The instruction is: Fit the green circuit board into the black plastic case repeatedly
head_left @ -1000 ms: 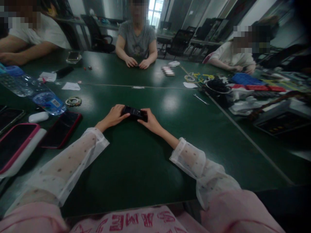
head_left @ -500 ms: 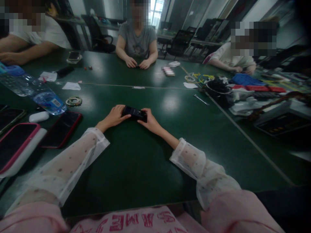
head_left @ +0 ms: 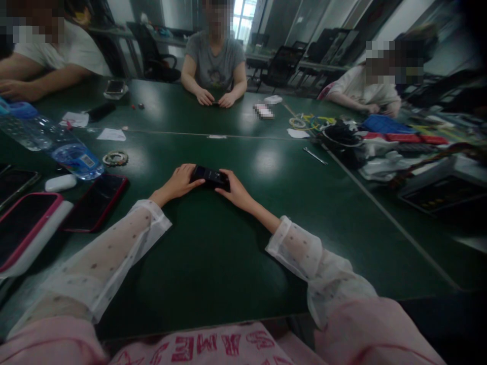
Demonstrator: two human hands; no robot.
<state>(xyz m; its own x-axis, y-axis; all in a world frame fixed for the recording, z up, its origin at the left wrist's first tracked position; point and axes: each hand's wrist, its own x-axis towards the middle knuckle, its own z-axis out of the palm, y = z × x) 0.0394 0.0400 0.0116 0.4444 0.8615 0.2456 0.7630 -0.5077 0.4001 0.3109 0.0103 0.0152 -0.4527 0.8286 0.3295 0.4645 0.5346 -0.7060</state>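
Both of my hands rest around a small black device with a screen (head_left: 210, 176), out on the green table ahead of me. Faint light marks show on its dark face; its exact kind I cannot make out. My left hand (head_left: 182, 181) grips the left end, thumb along the near edge and fingers over the far side. At the right end, my right hand (head_left: 235, 188) closes on it between thumb and fingers. The device looks low over or lying on the table; which one is unclear.
To my left lie a red-edged phone (head_left: 97, 204), a pink-framed phone (head_left: 28, 228), a white case (head_left: 61, 182) and water bottles (head_left: 72, 152). A wrench (head_left: 315, 156), cables (head_left: 304, 123) and a dark box (head_left: 445, 190) sit rightward. Several people sit around the table.
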